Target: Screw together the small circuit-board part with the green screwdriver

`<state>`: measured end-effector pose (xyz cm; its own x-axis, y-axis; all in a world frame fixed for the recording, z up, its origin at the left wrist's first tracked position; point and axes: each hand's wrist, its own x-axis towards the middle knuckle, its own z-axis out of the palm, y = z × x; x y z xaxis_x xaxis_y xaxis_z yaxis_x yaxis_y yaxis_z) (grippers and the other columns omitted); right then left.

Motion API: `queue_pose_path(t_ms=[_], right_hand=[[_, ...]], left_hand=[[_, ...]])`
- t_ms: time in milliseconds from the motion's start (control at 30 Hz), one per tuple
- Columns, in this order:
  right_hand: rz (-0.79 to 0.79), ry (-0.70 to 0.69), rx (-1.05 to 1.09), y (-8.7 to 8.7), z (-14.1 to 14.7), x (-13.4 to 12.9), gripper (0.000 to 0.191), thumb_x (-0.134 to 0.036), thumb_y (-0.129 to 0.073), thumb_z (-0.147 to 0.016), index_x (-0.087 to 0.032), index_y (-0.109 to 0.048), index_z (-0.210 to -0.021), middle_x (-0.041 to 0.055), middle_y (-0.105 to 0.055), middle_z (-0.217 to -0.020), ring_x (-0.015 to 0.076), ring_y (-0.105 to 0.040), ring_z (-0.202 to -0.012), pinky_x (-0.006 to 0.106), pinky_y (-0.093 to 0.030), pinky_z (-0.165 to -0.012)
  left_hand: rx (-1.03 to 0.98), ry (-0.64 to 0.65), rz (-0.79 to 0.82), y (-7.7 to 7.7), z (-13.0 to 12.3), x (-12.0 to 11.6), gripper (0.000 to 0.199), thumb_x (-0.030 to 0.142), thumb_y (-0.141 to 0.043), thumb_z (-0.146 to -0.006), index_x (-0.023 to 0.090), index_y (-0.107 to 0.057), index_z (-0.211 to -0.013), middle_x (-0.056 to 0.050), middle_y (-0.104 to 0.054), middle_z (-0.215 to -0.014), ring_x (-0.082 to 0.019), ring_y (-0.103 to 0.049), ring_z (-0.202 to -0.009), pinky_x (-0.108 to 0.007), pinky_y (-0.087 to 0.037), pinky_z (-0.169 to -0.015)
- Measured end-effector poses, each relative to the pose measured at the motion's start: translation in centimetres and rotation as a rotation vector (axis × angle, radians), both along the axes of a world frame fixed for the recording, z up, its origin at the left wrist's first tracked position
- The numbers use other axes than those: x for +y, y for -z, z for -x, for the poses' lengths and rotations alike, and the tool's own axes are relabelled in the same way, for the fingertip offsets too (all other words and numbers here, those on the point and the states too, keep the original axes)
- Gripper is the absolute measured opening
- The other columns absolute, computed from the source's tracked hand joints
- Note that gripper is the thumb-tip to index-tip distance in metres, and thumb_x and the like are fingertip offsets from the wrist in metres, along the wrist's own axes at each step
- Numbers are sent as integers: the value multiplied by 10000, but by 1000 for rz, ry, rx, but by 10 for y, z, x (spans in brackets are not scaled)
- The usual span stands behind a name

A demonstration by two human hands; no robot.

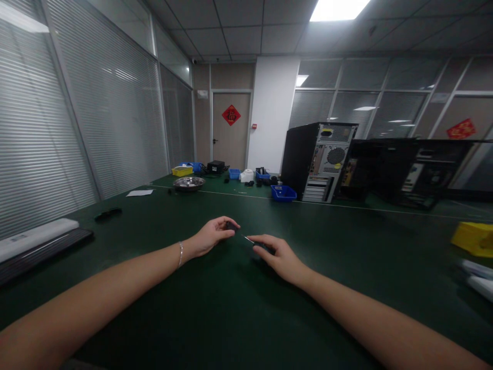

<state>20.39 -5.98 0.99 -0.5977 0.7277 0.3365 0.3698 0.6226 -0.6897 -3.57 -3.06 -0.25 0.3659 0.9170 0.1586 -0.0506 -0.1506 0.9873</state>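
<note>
My left hand is closed round a small dark object, held between thumb and fingers just above the green table. Too little of the object shows to tell what it is. To the right, my right hand grips a screwdriver with a dark handle. Its thin metal shaft points left toward the dark object, and a small gap lies between the two.
Black computer cases stand at the back right beside a blue bin. A metal bowl sits at the back left. Keyboards lie at the left edge, and a yellow bin is far right.
</note>
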Motion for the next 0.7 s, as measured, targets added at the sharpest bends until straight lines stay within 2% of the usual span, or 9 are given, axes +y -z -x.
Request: queue_pose_path(t_ms=[67, 200, 333, 500, 700], right_hand=[[3, -1, -3, 0, 0, 0, 326, -315, -497, -902, -246, -569, -1213, 49, -620, -1140, 214, -563, -1013, 356, -447, -871], [-16, -9, 10, 1, 0, 0, 331, -299, -501, -902, -250, -562, -1224, 47, -627, -1128, 212, -565, -1012, 351, -441, -877], [-27, -5, 20, 1, 1, 0, 333, -283, -499, -903, -249, -558, -1228, 47, -628, -1126, 206, -567, -1009, 344, -445, -874], [-68, 25, 41, 4, 1, 3, 342, -279, -512, -891, -250, -558, -1229, 49, -643, -1098, 212, -578, -977, 348, -449, -854], [-68, 25, 58, 6, 1, 5, 347, -277, -504, -891, -264, -548, -1234, 38, -620, -1156, 216, -570, -1008, 348, -454, -855]], left_hand=[[5, 14, -24, -1, -1, -1, 322, 207, -650, -746, 152, -574, -1054, -94, -586, -1101, -185, -543, -967, -330, -421, -827], [37, 22, -1, 2, -2, 0, 474, 284, -615, -792, 160, -461, -1222, -89, -632, -965, -175, -559, -872, -313, -406, -750], [70, 45, -11, 4, -3, 1, 427, 336, -576, -823, 131, -478, -1185, -90, -637, -915, -162, -558, -812, -322, -418, -755], [159, 79, -80, 3, -2, 0, 433, 318, -523, -855, 177, -472, -1261, -72, -609, -965, -153, -542, -821, -335, -430, -790], [252, 87, -184, 1, -5, -5, 390, 307, -516, -857, 176, -490, -1223, -71, -609, -984, -152, -545, -817, -316, -447, -756]])
